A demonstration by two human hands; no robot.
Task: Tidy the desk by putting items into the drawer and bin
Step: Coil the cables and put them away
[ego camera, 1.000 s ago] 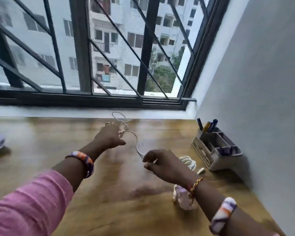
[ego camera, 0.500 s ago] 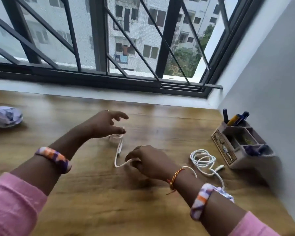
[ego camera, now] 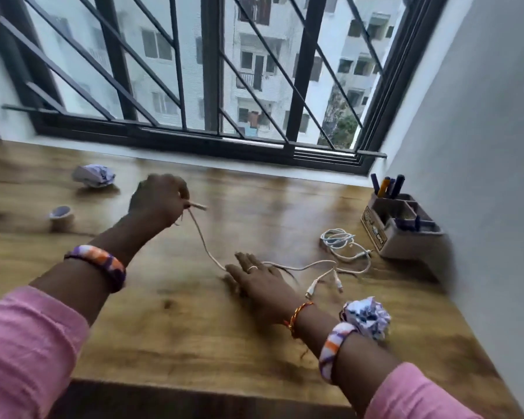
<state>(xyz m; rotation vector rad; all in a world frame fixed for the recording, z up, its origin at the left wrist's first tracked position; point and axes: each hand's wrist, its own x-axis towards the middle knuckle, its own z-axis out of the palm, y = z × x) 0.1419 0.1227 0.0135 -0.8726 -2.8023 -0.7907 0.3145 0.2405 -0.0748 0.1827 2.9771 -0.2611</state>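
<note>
A crumpled paper ball lies far left on the wooden desk, a small cup nearer; the left hand pinches one end of a thin cream cable, raised off the desk; the cable slants down under the flat, spread right hand, then ends in forked plugs; further right lie a coiled white cable and a pen organiser.

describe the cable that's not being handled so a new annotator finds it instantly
Start at the grey pen organiser against the right wall. Just left of its front, on the desk, lies a white cable bunched in a loose coil. Unlike the cream cable stretched between the left hand and right hand, no hand touches it.
</note>
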